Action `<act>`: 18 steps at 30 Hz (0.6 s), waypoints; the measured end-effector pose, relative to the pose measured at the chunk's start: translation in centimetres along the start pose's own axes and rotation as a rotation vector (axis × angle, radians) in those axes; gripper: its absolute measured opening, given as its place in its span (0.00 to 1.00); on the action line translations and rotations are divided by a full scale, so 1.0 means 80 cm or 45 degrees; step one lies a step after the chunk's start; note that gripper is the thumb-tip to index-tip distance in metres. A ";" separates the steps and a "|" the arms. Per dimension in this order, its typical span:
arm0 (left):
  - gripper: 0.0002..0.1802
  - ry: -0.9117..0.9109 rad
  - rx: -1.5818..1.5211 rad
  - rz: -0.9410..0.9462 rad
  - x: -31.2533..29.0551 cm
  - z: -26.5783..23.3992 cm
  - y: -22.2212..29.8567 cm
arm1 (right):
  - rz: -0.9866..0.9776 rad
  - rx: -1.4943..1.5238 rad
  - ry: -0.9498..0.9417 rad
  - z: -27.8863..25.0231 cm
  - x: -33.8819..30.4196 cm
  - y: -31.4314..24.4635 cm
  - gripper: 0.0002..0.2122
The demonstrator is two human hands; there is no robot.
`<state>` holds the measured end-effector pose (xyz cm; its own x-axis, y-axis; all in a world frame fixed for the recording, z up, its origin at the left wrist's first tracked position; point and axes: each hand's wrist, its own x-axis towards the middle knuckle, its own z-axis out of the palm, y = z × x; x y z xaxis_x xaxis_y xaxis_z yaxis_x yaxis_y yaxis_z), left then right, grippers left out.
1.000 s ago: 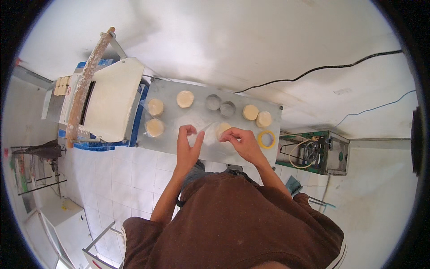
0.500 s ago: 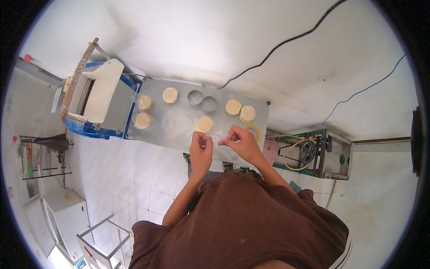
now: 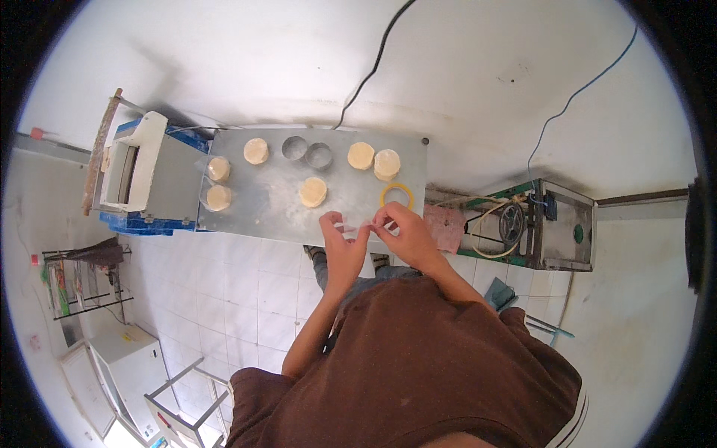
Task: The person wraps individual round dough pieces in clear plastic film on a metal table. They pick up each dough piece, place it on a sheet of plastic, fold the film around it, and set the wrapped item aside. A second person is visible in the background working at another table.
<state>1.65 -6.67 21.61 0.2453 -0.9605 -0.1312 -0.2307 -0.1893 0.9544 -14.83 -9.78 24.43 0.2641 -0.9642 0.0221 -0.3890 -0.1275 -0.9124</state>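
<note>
Close together at the near edge of the metal table (image 3: 254, 205), my left hand (image 3: 345, 252) and my right hand (image 3: 408, 237) pinch a thin, clear piece of plastic (image 3: 348, 228), perhaps a small bag. Its full shape is hard to make out. Just beyond my left hand sits a stack of round, pale yellow dough sheets (image 3: 313, 192), touched by neither hand. A yellow ring (image 3: 396, 196), like a roll of tape, lies beyond my right hand. Two round metal cutters (image 3: 295, 148) stand side by side at the back.
Other dough stacks stand at the back right (image 3: 361, 155) and back left (image 3: 256, 151); two at the left end (image 3: 219, 197) have clear plastic around them. A blue and grey dough roller machine (image 3: 160, 160) adjoins the table's left. At right is a green-framed machine with a wheel (image 3: 512, 223).
My hands have come together with the clear plastic between them and now sit farther from the nearest dough stack. The whole view has shifted, showing the yellow ring more fully.
</note>
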 end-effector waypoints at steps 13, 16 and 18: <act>0.23 0.093 -0.825 -0.505 -0.008 0.020 0.004 | -0.152 -0.025 -0.061 0.005 -0.009 0.013 0.07; 0.24 0.069 -0.763 -0.329 -0.012 0.016 0.006 | -0.190 -0.114 -0.030 0.008 -0.008 0.005 0.07; 0.25 0.007 -0.668 -0.224 -0.016 0.012 0.005 | -0.215 -0.173 -0.001 0.009 -0.005 0.001 0.08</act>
<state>0.29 -5.71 21.92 0.2432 -0.9222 -0.3006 0.3141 -0.2183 0.9239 -14.32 -9.21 24.04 0.3365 -0.9263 0.1693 -0.4546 -0.3172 -0.8323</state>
